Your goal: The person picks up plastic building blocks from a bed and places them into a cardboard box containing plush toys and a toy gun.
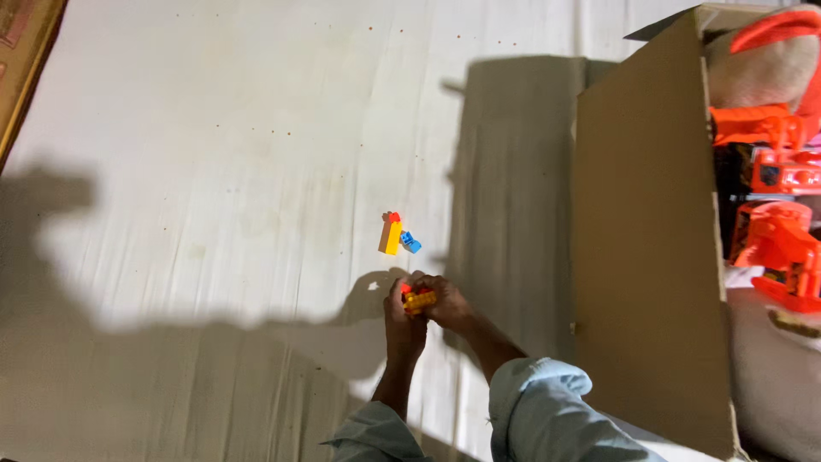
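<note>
While both hands press together over the creased white sheet, the left hand and right hand jointly clasp a small knobbly cluster of yellow and red plastic bricks. Just beyond them lie a yellow oblong brick and a blue brick, touching. To the right stands a cardboard box holding glossy orange plastic toys.

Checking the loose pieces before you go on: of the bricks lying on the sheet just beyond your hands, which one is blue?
The small blue brick, the rightmost of the loose cluster. It lies beside the longer yellow brick, which has a red piece at its far end.
</note>
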